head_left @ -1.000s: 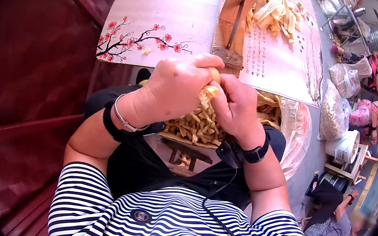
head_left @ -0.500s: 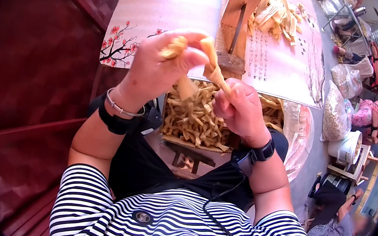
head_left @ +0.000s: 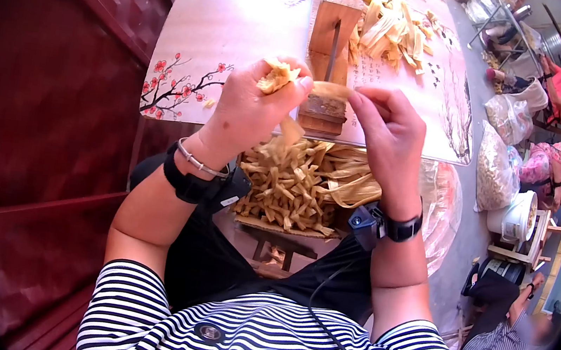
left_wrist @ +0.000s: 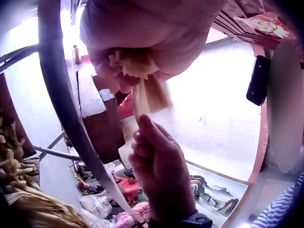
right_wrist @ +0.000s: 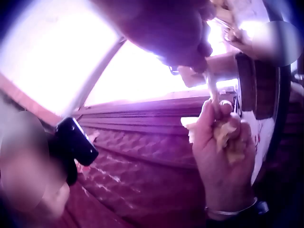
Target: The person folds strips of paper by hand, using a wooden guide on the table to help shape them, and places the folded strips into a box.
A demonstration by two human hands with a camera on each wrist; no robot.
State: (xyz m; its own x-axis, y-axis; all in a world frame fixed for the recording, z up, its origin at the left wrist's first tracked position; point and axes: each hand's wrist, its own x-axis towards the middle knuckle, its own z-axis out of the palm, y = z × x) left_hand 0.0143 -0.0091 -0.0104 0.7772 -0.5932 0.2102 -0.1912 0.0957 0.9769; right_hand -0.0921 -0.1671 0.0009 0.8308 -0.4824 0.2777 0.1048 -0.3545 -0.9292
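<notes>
In the head view my left hand point(head_left: 244, 103) grips a pale yellow, soft-looking strip point(head_left: 332, 91), its bunched end point(head_left: 278, 78) bulging above the fingers. A loose tail point(head_left: 292, 131) of the same stuff hangs below that hand. My right hand point(head_left: 396, 137) pinches the far end between thumb and fingers, so the strip spans the gap between both hands. The left wrist view shows the strip point(left_wrist: 156, 94) running from the left hand to the right thumb point(left_wrist: 148, 124). Below the hands, a cardboard box point(head_left: 287, 228) holds many short yellow pieces point(head_left: 286, 183) and longer strips point(head_left: 354, 178).
Just beyond the hands, a wooden stand point(head_left: 322, 113) with an upright metal piece point(head_left: 333, 51) sits on the printed tabletop point(head_left: 258, 23). A pile of yellow strips point(head_left: 395, 31) lies behind it. Clear plastic point(head_left: 440, 203) hangs right of the box. Other people sit at the far right.
The hands were close together at the strip, then drew apart with a twisted length between them. Now the right hand has risen and moved right, and the strip lies flatter between the hands.
</notes>
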